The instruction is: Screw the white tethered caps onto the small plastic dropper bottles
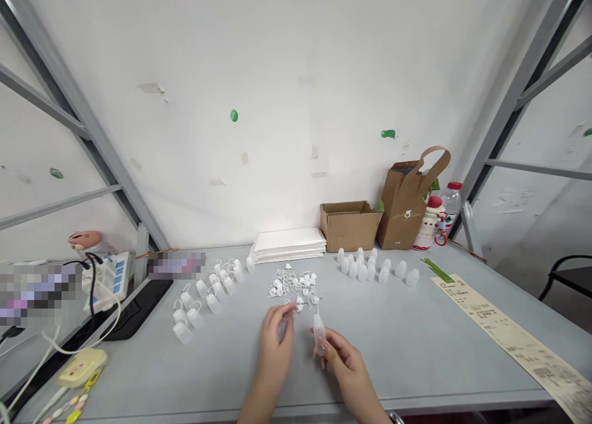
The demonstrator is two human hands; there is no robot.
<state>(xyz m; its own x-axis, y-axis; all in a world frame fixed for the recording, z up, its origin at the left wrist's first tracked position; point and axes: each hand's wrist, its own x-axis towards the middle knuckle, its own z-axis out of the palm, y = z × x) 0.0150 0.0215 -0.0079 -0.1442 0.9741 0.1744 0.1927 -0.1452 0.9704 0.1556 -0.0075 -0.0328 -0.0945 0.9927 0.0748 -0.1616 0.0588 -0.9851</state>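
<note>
My right hand point(340, 356) is closed around a small translucent bottle point(319, 334), held upright with a thin nozzle on top. To its left, my left hand point(277, 331) has its fingertips at the near edge of a pile of white caps with loops point(296, 283); the fingers are bent together, and whether they pinch a cap is too small to tell. Several bottles with looped caps point(213, 303) stand at the left of the pile. On the right is a group of translucent bottles point(362, 271) without loops.
Behind the pile lie white flat boards point(290, 245), beside an open cardboard box point(350, 228) and a brown paper bag point(401, 217). A long printed paper strip point(504, 334) runs along the right. A black tray point(139, 307), power strip point(111, 282) and cables are at the left.
</note>
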